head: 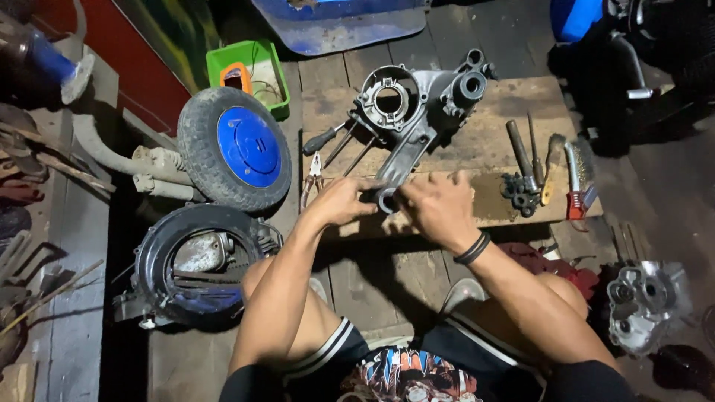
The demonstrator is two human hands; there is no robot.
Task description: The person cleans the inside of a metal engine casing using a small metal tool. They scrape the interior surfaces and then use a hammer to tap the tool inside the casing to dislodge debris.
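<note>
Gripping a small metal ring (386, 199) at frame centre, both hands (344, 201) (439, 207) pinch it between closed fingertips; the engine casing (413, 112) stretches lengthwise toward the upper right.

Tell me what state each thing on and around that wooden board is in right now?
Metal engine casing: lying flat on the wooden board, near end at the hands.
Left hand: fingers on a small metal ring.
Right hand: gripping the same ring.
Wire brush: lying unused.
Blue-hubbed wheel: propped, tilted.
</note>
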